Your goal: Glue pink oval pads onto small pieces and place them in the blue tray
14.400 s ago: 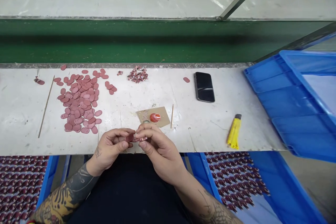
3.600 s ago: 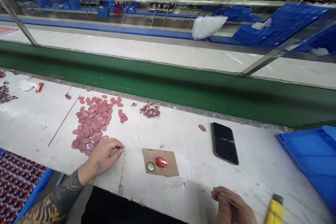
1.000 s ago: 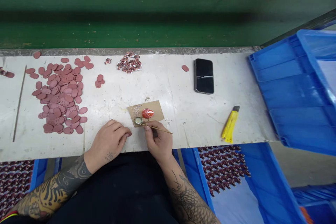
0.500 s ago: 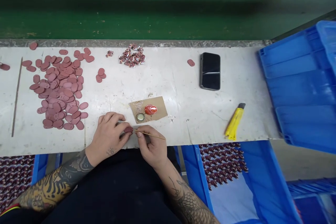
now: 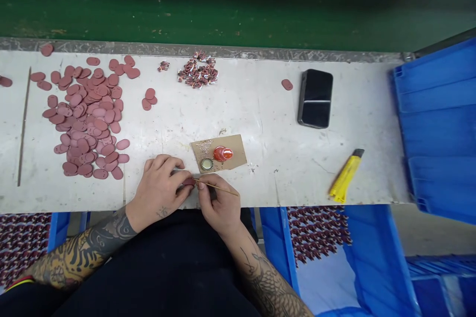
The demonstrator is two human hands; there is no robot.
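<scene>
My left hand [image 5: 159,190] pinches a small dusky-pink oval piece [image 5: 188,182] at its fingertips, near the table's front edge. My right hand [image 5: 217,203] is shut on a thin wooden stick [image 5: 217,187], whose tip reaches the oval piece. Just above both hands lies a brown cardboard scrap [image 5: 238,151] bearing a bottle cap [image 5: 207,164], a glossy red blob [image 5: 223,153] and a sprinkle of glitter. A large scatter of pink ovals [image 5: 85,119] spreads to the left.
A heap of decorated pieces [image 5: 197,72] and a black phone [image 5: 315,98] lie towards the white bench's back edge [image 5: 260,54]. A yellow utility knife [image 5: 345,183] and blue crate [image 5: 435,129] are on the right. A green belt [image 5: 186,5] runs behind.
The head view has drifted, so the bench sits slightly lower and further right in the picture. My hands have come closer together around the oval piece, with the stick still in my right hand.
</scene>
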